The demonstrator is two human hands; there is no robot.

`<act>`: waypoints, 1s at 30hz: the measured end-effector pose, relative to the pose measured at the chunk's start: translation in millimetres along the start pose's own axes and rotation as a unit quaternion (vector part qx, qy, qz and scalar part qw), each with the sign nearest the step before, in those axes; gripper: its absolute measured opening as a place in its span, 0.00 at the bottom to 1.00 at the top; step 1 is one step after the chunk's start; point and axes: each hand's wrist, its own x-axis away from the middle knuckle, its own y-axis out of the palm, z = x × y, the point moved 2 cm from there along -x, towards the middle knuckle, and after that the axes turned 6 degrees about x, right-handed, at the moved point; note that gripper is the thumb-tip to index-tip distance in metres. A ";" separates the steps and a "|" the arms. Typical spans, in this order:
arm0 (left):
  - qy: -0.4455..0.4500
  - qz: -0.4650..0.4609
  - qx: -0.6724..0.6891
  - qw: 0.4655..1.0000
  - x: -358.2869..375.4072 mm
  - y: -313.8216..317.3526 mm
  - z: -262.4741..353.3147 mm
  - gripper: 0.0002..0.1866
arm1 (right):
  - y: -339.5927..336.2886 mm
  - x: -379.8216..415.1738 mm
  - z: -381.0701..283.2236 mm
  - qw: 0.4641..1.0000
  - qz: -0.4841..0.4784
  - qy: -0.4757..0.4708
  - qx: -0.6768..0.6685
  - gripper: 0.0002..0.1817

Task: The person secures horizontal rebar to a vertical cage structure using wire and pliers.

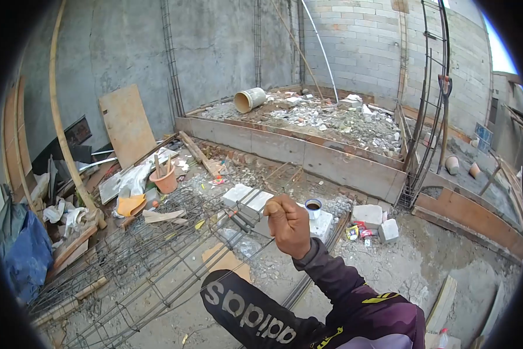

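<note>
My right hand [288, 225] is raised near the middle of the view, its fingers curled closed above the end of a rebar cage [151, 279]. What it holds, if anything, is too small to make out. Just left of it, a pair of dark tool handles [239, 221] lies by a white block [248, 200]. A cup of dark liquid [313, 208] stands on another pale block [321, 225] to the right of the hand. My left hand does not show. My leg in dark trousers [252, 311] is beside the cage.
An orange bucket [165, 179] stands at the left, before a leaning board [127, 125]. Behind, a low concrete wall [296, 150] holds rubble and a tipped bucket [250, 100]. Upright rebar [427, 116] rises at the right. Blocks [368, 216] and red packets [363, 230] lie right of the cup.
</note>
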 end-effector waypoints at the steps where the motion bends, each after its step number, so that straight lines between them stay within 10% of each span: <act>1: 0.113 0.196 -0.062 0.972 -19.5 85.0 -13.5 0.15 | -9.9 8.6 -1.7 0.990 -0.033 -0.026 0.138 0.08; 2: 0.132 0.197 -0.440 0.866 -65.4 55.0 -35.9 0.14 | -13.6 17.4 -6.8 0.976 -0.069 -0.086 0.189 0.05; 3: 0.149 0.243 -0.740 0.609 -108.3 28.6 -56.9 0.14 | -19.1 27.8 2.2 0.966 -0.124 -0.100 0.205 0.05; 4: 0.147 0.304 -0.728 0.597 -122.4 36.1 -72.6 0.14 | -23.9 39.7 9.2 0.944 -0.193 -0.116 0.243 0.05; 7: 0.136 0.348 -0.562 0.738 -131.4 84.7 -144.4 0.15 | -36.4 72.0 11.7 0.893 -0.384 -0.105 0.212 0.10; 15: 0.105 0.348 -0.427 0.828 -126.1 130.3 -288.6 0.16 | -49.0 111.6 -29.2 0.800 -0.593 0.066 0.063 0.17; 19: -0.016 0.438 -0.221 0.871 -123.6 137.2 -323.8 0.21 | -45.1 106.1 -20.5 0.878 -0.474 -0.071 0.006 0.15; 22: -0.027 0.478 -0.104 0.872 -116.0 154.3 -318.3 0.24 | -47.0 106.2 -23.0 0.882 -0.420 0.209 0.044 0.14; 23: -0.025 0.514 -0.013 0.857 -100.2 208.8 -278.8 0.23 | -43.8 107.0 -21.8 0.927 -0.360 0.053 0.090 0.13; 28: 0.049 0.378 -0.081 0.921 -128.3 151.8 -279.6 0.16 | -50.4 111.2 12.6 0.985 -0.146 0.064 0.072 0.12; 30: 0.025 0.362 0.062 0.930 -99.0 267.5 -224.1 0.14 | -55.0 98.4 13.5 0.996 -0.023 0.066 -0.062 0.12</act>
